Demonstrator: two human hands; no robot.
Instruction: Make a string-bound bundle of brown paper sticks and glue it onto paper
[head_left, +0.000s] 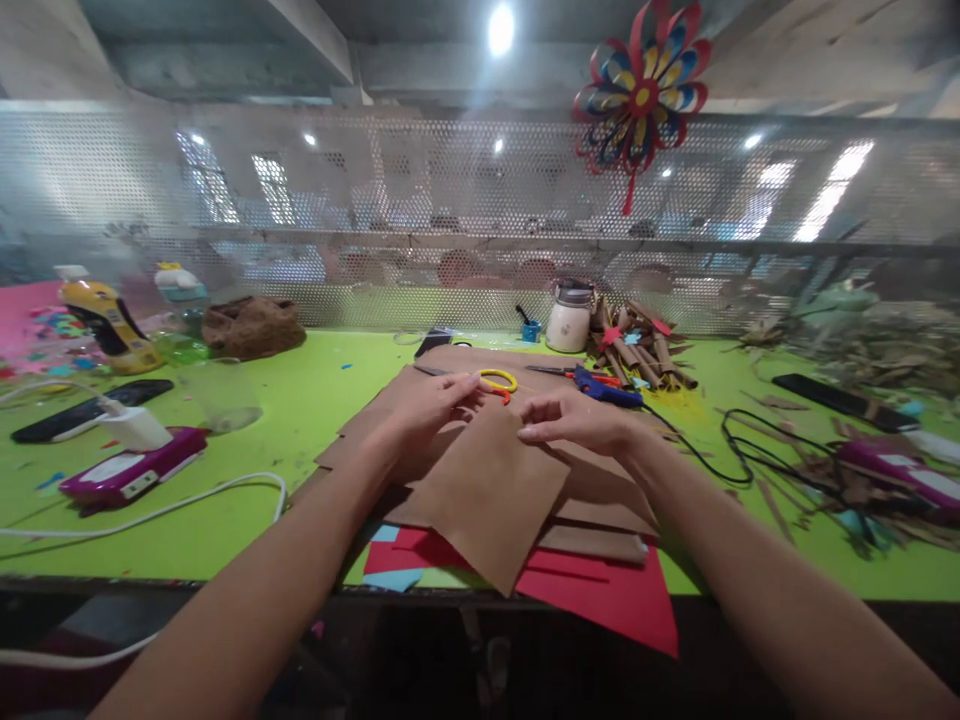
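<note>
Between both hands [442, 405] [571, 416]; top of brown paper [493, 490]

Both the left hand [435, 405] and the right hand [577, 415] are ungloved, with slim fingers and narrow wrists. The left forearm [277, 560] and right forearm [735, 540] are bare too, slender and smooth, broadening toward the elbow (fingernails are too small to make out).

One camera, worn on the person's head, looks forward and down over the near edge of a lime-green tabletop [322, 385]. It sits close enough that the left hand [439, 408] and right hand [574, 416] fall mid-view, while its wide field reaches the far perforated metal screen [465, 185] and the concrete ceiling [420, 28] above.
</note>
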